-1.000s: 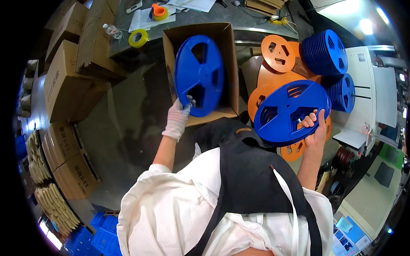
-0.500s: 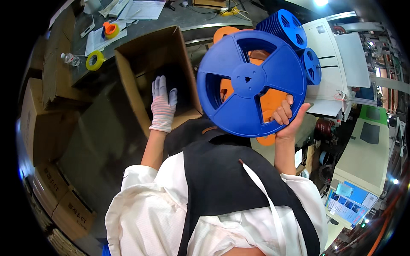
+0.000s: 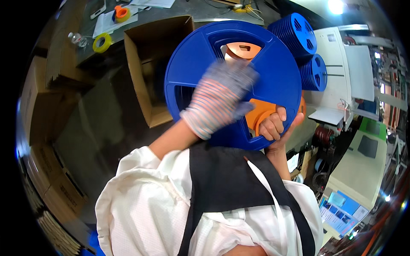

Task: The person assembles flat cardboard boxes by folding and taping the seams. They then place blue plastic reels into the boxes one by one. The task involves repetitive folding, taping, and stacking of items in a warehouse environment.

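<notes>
A large blue plastic reel (image 3: 273, 72) with wide cut-outs faces me, held up in front of my apron. My bare right hand (image 3: 273, 126) is closed on its lower right part, fingers through a cut-out and thumb outside the rim. My left hand (image 3: 220, 96), in a grey glove with pink stripes, is over the reel's middle and covers the hub. Motion smears its fingers; whether they touch the reel I cannot tell. Behind the reel, orange reels (image 3: 245, 50) show through the openings. Left of it is an open cardboard box (image 3: 139, 81), partly hidden by the reel.
Stacked blue reels (image 3: 294, 34) stand at the back right, beside a white machine (image 3: 331, 47). On the dark table (image 3: 171, 15) are a yellow tape roll (image 3: 102, 42), an orange tape dispenser (image 3: 122, 14), a clear bottle (image 3: 77, 39) and papers. Cardboard boxes (image 3: 42, 89) line the left.
My left hand has moved from the open cardboard box to the right, over the reel's middle. The reel has come closer and slightly left, still in my right hand.
</notes>
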The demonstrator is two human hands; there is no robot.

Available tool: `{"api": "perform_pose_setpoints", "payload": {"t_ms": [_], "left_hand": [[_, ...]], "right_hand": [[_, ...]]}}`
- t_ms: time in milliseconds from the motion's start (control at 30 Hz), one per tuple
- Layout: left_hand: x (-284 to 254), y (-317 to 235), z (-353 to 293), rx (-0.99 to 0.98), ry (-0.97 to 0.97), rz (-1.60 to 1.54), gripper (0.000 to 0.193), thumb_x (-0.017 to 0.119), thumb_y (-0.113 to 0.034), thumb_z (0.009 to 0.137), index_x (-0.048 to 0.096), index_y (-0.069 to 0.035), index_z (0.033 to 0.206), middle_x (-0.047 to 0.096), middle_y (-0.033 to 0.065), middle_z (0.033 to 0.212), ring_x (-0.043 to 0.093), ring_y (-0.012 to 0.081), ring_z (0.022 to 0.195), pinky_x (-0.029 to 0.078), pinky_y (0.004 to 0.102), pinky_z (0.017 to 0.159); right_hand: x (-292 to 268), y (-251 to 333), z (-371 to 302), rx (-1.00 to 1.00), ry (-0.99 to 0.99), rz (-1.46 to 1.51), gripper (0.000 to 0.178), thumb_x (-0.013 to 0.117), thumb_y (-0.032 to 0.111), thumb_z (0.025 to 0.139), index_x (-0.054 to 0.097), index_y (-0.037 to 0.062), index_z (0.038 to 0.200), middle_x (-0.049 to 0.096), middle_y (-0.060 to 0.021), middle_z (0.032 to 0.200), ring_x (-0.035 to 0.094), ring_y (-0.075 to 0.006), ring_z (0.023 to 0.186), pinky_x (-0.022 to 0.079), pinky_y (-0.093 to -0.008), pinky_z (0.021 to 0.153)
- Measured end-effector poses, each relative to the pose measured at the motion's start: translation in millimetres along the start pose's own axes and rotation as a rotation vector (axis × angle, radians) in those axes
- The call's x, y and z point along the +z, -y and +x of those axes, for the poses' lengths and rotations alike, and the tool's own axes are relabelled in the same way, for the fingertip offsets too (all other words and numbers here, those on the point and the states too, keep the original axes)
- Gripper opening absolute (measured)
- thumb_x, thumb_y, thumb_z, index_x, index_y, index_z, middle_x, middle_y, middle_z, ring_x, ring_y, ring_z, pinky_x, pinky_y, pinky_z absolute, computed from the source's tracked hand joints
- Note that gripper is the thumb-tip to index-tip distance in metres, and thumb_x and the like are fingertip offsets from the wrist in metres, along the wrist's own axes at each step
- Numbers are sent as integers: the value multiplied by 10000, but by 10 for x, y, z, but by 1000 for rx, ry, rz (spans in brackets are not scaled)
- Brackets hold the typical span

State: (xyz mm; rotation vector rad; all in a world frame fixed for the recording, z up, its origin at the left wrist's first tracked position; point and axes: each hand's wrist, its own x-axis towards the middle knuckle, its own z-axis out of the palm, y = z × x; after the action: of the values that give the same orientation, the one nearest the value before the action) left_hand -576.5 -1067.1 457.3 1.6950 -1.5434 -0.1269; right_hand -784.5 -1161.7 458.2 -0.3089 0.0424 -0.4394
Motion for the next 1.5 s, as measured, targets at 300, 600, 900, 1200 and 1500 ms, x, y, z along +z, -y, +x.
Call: {"api": "perform_pose_setpoints", "payload": {"t_ms": [300,600,900,1200,1500], "left_hand": [[-83,753,-881,227,399,50,685,685,-305,730,483,-62,1337,472,162,1386,397,352,1330,239,561,1134],[-7,825,-1092,60,331,-162,393,560,47,808,555,-34,1193,576,170,1216,546,374,1183,505,377,952],[-207,720,-1570,-1086,-313,-1818,307,668,-47,846,572,-77,1136,642,125,1041,639,330,1027,616,292,689],[-393,842,-1660,-1157,-420,-1770,304,658,-51,847,562,-61,1136,649,122,1041,646,341,1031,627,283,689],[-20,1565,-1820,-1288,-363,-896,217,502,8,916,494,-86,1112,598,79,1026,629,198,959,585,360,762]], "right_hand": [[3,319,24,-131,-92,9,457,494,489,970,436,36,989,314,33,560,323,-49,385,256,-213,393],[402,343,438,-107,-622,-487,602,489,562,937,534,-6,1130,590,-88,838,584,-193,666,502,-302,619],[41,415,347,-116,-797,-958,439,581,360,957,538,-33,1149,666,-145,896,664,-217,779,559,-347,718],[-163,306,325,-69,-942,-982,434,499,364,993,561,-13,1198,662,-135,950,663,-208,811,560,-327,728],[-258,38,338,-178,-952,-1005,428,411,362,1027,562,9,1217,650,-96,956,650,-187,823,545,-331,763]]}}
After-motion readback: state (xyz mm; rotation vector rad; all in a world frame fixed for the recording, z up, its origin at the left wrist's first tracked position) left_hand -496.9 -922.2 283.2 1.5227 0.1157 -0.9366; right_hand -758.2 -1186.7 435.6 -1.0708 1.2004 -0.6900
